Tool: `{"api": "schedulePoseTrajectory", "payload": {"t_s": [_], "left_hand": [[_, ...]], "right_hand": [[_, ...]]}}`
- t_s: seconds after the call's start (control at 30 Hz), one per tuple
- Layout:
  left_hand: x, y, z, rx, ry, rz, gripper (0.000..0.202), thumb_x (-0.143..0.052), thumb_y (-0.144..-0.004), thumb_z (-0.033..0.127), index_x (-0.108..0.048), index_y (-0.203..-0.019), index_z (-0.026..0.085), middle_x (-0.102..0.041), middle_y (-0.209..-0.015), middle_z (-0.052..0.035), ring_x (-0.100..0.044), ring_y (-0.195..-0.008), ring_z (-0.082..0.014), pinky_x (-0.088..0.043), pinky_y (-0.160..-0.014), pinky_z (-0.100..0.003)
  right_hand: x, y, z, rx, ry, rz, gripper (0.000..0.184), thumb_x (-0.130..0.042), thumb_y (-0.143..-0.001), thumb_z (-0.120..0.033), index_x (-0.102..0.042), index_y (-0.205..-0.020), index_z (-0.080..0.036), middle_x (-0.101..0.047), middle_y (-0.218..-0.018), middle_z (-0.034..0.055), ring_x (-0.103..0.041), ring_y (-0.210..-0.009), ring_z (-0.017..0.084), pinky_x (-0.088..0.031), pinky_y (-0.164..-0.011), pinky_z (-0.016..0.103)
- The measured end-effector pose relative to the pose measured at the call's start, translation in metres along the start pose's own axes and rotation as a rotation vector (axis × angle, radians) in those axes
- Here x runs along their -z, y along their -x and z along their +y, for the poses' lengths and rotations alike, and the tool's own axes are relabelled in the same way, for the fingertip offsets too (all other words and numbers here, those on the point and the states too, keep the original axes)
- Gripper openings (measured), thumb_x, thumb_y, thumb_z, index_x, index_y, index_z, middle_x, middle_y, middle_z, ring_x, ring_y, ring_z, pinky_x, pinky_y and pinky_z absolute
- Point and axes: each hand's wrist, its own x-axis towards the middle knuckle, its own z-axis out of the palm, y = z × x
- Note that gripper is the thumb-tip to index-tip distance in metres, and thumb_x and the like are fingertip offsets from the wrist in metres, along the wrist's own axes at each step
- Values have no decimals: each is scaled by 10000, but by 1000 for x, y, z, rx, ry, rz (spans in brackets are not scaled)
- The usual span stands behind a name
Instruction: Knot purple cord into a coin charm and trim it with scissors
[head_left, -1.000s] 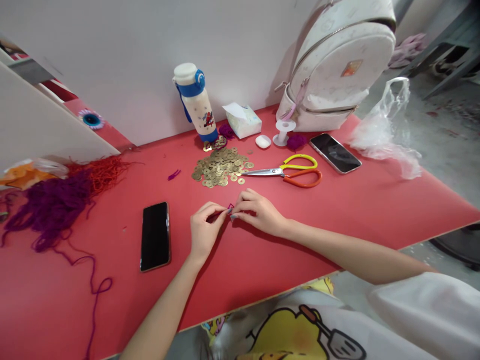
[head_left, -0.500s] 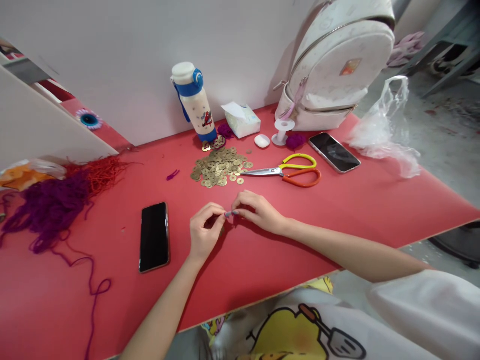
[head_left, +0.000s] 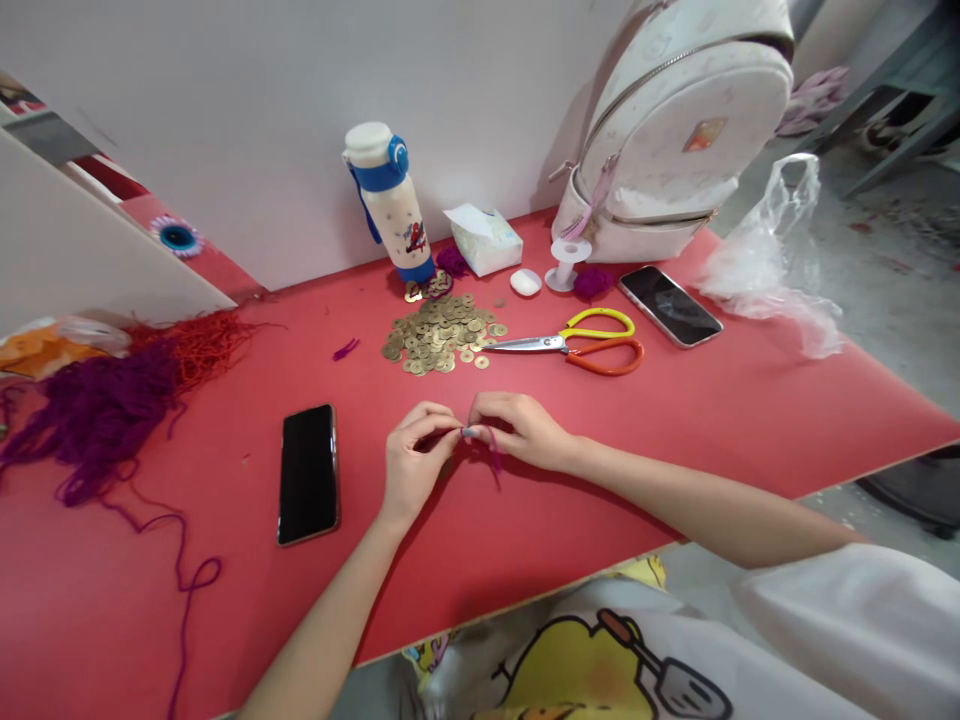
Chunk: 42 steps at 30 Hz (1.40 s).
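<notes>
Both hands meet over the red table (head_left: 675, 420) near its middle. My left hand (head_left: 411, 462) is curled, thumb and fingers pinched towards the right hand; what they grip is hidden. My right hand (head_left: 519, 428) pinches a short purple thread (head_left: 493, 452), whose loose end hangs down below the fingers. The fingertips of the two hands touch. A pile of brass coins (head_left: 441, 333) lies just beyond the hands. Yellow and orange scissors (head_left: 592, 344) lie to the right of the coins.
A black phone (head_left: 308, 471) lies left of my left hand; a second phone (head_left: 670, 304) lies beside a white backpack (head_left: 675, 130). A water bottle (head_left: 390, 203), tissue box (head_left: 484, 238) and empty spool (head_left: 566, 262) stand by the wall. Purple and orange yarn (head_left: 112, 395) is heaped far left.
The hands have stayed together at the same spot. A small purple loop showed above the fingertips a second ago; now a purple thread end hangs below my right hand.
</notes>
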Motion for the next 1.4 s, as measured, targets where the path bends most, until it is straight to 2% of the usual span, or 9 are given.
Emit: {"api": "schedulePoseTrajectory", "payload": {"t_s": [0.13,0.33,0.47,0.67,0.87,1.0,1.1,1.27,1.4], "left_hand": [[-1,1,-1,32,2,-48,88,-687,-815,200,-733,-741,198,-629,-844,-24,-603,-707,-125,-487,-601,-216],[-1,3,5,158,210,-27,157,-746,-779,312,-749,-686,186,-698,-1099,-92,-614,-621,-113,-494,-495,-231],[-4,6,2,215,388,54,203,-796,-738,372,-754,-676,183,-763,-931,-108,-700,-739,-198,-584,-621,-299],[-8,8,-5,320,446,204,206,-797,-737,390,-755,-727,188,-752,-803,-52,-621,-520,-129,-469,-409,-227],[-7,7,-6,362,325,318,276,-790,-718,434,-748,-771,167,-754,-793,-60,-622,-536,-132,-447,-403,-209],[-7,5,-5,378,322,324,284,-789,-703,437,-742,-772,166,-752,-782,-58,-648,-592,-148,-423,-385,-189],[-7,5,-3,377,300,300,255,-776,-722,417,-743,-768,168,-750,-775,-54,-660,-625,-156,-468,-441,-207],[-8,6,0,367,285,263,225,-751,-755,390,-745,-771,166,-753,-793,-57,-682,-681,-177,-538,-569,-260],[-7,6,-1,369,291,286,218,-758,-749,378,-745,-770,162,-751,-793,-59,-689,-702,-183,-543,-591,-265]], "right_hand": [[2,0,1,23,3,18,285,-393,-1024,-268,-553,-804,-184,-578,-786,17,-535,-701,129,-405,-682,240],[2,-3,7,-76,19,68,223,-446,-999,-251,-553,-813,-191,-597,-787,10,-547,-716,139,-402,-677,242],[-1,-3,7,-75,28,75,189,-488,-987,-250,-573,-831,-187,-624,-786,10,-560,-708,136,-401,-666,234],[-8,3,-1,45,236,-50,217,-431,-1020,-254,-579,-876,-184,-622,-807,26,-546,-688,139,-377,-624,241],[-13,6,-5,283,497,42,231,-431,-1019,-284,-627,-930,-200,-634,-1048,104,-537,-902,204,-455,-731,310],[-15,8,-2,376,601,123,154,-525,-986,-252,-676,-956,-256,-644,-1135,82,-538,-997,217,-464,-814,343],[-13,9,-2,440,630,101,153,-536,-986,-263,-684,-951,-262,-670,-1151,59,-543,-1061,212,-453,-839,340],[-11,6,-4,425,589,96,169,-526,-996,-311,-670,-947,-237,-704,-1052,40,-584,-859,167,-419,-716,309],[-10,6,-4,374,524,122,188,-542,-985,-353,-665,-931,-222,-701,-1010,60,-601,-832,168,-399,-692,296]]}}
